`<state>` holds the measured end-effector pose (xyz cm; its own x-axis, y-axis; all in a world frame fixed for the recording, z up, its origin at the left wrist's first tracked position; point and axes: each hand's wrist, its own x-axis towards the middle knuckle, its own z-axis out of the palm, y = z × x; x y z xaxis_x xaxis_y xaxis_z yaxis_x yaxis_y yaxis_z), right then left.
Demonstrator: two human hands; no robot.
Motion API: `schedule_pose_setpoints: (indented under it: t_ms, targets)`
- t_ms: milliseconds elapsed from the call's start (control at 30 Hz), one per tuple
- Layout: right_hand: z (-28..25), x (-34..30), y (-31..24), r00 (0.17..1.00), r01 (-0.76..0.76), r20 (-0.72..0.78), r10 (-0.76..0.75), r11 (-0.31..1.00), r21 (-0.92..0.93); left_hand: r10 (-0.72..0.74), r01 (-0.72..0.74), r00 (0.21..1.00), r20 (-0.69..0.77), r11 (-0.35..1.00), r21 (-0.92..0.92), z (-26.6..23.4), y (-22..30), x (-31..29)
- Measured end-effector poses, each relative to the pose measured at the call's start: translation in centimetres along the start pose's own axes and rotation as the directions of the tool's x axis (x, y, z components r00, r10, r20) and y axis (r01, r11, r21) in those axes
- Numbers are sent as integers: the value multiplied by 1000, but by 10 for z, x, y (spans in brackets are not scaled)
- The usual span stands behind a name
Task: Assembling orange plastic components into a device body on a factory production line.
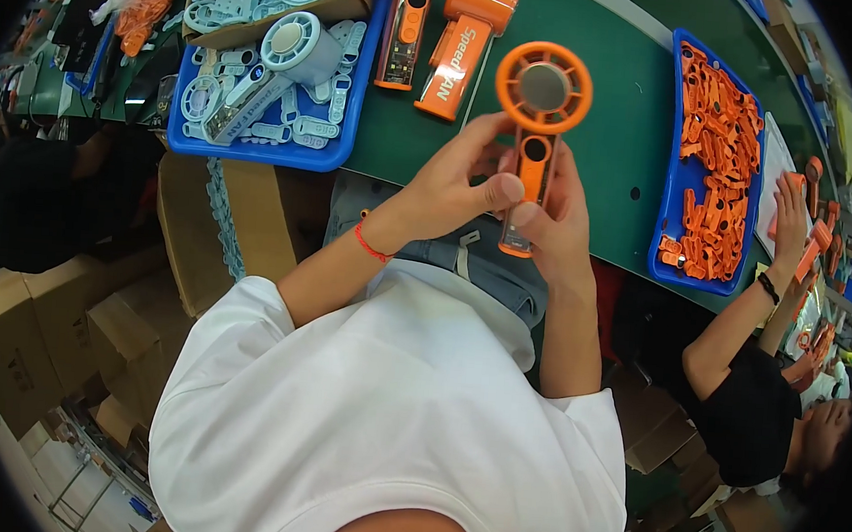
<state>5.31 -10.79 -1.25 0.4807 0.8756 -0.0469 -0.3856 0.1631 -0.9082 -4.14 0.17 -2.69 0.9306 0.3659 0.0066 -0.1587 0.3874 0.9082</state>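
Two hands around one orange fan, ring end toward the top

At the upper left, a blue tray (285, 155) holds loose light-blue parts (314, 130), with a light-blue fan (293, 44) lying across them. Farther right, at the top centre, an orange fan (464, 46) lies on the green table (620, 112).

Just right of centre, the left hand (457, 174) grasps the held fan (531, 179), its thumb against the handle and its fingers partly hidden behind. The fan's long axis runs up the frame, leaning a little right; the ring points to the top, its grey disc facing the camera, and the foot points down. It looks light, stiff and smooth, perhaps a bit slippery; the ring's thin spokes seem the fragile part, so the handle's sides are the better hold. The right hand (560, 211) grips there too, thumb lower on the handle.

At the right, another blue tray (684, 175) carries orange parts (724, 178), and beyond it shows a co-worker's hand (790, 212).
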Motion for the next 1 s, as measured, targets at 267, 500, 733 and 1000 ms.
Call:
schedule_pose_setpoints:
  t_ms: [267, 500, 733, 1000]
  targets:
    - [-24, -1, -34, 1000, 4, -15, -22, 693, -721, 212, -157, 976, 44, 553, 818, -6, 17, -26]
    - [-46, -11, -40, 951, 279, 278, -133, -10, -960, 379, -392, 823, 423, -162, 906, 15, 24, 14]
    - [-40, -24, -13, 946, 153, 107, -307, 130, -980, 263, -448, 837, 480, -175, 877, 5, 16, 31]
    - [-56, -19, 3, 836, 288, 275, -475, -47, -957, 345, -488, 773, 532, -212, 847, 4, 7, 35]
